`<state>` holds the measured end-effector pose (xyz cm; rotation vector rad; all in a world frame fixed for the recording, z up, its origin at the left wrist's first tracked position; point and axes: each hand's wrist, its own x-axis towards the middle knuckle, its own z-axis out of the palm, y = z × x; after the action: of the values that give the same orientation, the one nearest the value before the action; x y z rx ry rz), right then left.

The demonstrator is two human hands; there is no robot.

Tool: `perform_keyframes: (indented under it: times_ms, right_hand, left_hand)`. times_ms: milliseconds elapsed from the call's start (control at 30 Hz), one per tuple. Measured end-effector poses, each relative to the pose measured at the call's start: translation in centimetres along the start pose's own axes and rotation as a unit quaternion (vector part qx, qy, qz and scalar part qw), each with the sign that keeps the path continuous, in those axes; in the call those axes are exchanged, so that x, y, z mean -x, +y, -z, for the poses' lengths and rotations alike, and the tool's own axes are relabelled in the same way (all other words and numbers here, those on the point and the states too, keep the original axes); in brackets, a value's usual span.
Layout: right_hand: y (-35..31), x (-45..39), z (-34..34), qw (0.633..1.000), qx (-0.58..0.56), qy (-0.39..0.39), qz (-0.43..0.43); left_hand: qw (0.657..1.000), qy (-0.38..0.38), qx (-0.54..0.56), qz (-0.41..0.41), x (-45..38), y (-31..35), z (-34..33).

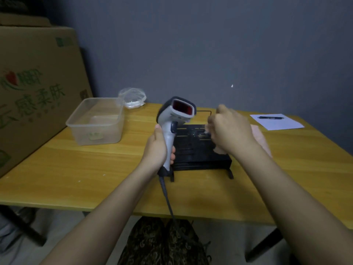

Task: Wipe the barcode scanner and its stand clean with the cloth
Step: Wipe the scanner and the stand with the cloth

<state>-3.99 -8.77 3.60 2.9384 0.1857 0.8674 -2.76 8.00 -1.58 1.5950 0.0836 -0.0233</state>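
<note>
Head view: left hand [157,148] reached forward from a bare forearm, fingers wrapped tight around the grip of the barcode scanner [172,123], thumb lying up along the handle. Scanner held upright above the near left corner of the black stand [198,150], red window turned toward the camera, cable [168,197] hanging off the near table [76,169] edge. Right hand [229,129] blurred, curled into a loose fist over the stand's right side, apparently gripping the pink cloth [261,138], which showed beneath and to the right of it.

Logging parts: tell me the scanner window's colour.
Red, on the barcode scanner held in the left hand; head view.
</note>
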Motion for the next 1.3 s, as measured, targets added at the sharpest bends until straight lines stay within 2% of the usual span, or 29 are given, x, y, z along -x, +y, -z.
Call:
perform_keyframes:
  times_ms: [67,133,200,300,400,467,533,567,667,733,800,867,967,1000,1067,1133,1233,1300]
  right_hand:
    - [0.9,0.5,0.2,0.996,-0.065,0.035,-0.055]
    - [0.0,0.9,0.6,0.966,-0.185,0.153,-0.097]
    - [-2.3,0.8,0.9,0.940,-0.264,0.204,-0.076]
    - [-4.4,0.0,0.5,0.931,-0.310,0.186,-0.037]
    - [-4.3,-0.7,0.3,0.899,-0.397,0.155,-0.103]
    - [-4.3,-0.8,0.1,0.875,-0.432,0.169,-0.136]
    - [-4.3,-1.1,-0.4,0.873,-0.422,0.188,-0.155]
    - [-4.3,-1.2,-0.6,0.887,-0.387,0.197,-0.154]
    - [-3.5,-1.5,-1.8,0.963,-0.161,0.209,-0.057]
    - [-2.5,-1.3,-2.4,0.978,-0.062,0.200,0.001]
    - [-1.5,-1.1,-2.4,0.978,-0.062,0.188,0.063]
    - [-1.1,-1.2,-1.3,0.983,-0.054,0.138,0.106]
    - [-0.9,-2.0,0.4,0.991,-0.083,0.015,0.108]
    - [-0.8,-2.2,0.6,0.987,-0.121,0.007,0.103]
    - [-1.1,-2.2,1.1,0.966,-0.229,0.059,0.099]
    - [-1.7,-2.2,0.8,0.943,-0.289,0.144,0.082]
    - [-2.5,-2.3,-0.5,0.939,-0.264,0.215,0.044]
    - [-2.4,-2.4,-1.2,0.954,-0.196,0.222,0.047]
  left_hand:
    - [1.000,0.015,0.016,0.005,-0.5,0.8,0.0]
    - [1.000,0.022,-0.002,0.002,-0.8,1.1,-0.4]
    - [0.999,0.016,-0.038,-0.016,-0.6,0.7,-1.0]
    - [0.997,-0.003,-0.072,-0.039,-0.2,-0.1,-1.8]
    - [0.997,0.004,-0.072,-0.035,-0.1,-0.3,-1.4]
    - [0.996,0.004,-0.083,-0.038,-0.3,-0.3,-1.1]
    - [0.994,0.008,-0.096,-0.050,-0.3,-0.2,-1.2]
    - [0.993,0.009,-0.103,-0.054,-0.4,-0.2,-1.3]
    - [0.993,0.019,-0.103,-0.058,-0.6,-0.4,-1.2]
    - [0.989,0.031,-0.124,-0.080,-0.8,-0.6,-0.7]
    - [0.987,0.037,-0.134,-0.085,-1.2,-0.7,-0.1]
    - [0.987,0.029,-0.137,-0.075,-1.2,-0.5,0.0]
    - [0.989,0.019,-0.130,-0.063,-1.2,0.0,-0.3]
    - [0.990,0.015,-0.125,-0.057,-1.1,0.2,-0.4]
    - [0.992,0.009,-0.115,-0.047,-0.7,0.4,-0.9]
    - [0.995,-0.002,-0.099,-0.032,-0.2,0.3,-1.6]
    - [0.996,-0.007,-0.082,-0.021,-0.2,0.4,-2.0]
    - [0.998,-0.009,-0.066,-0.005,-0.3,0.4,-1.5]
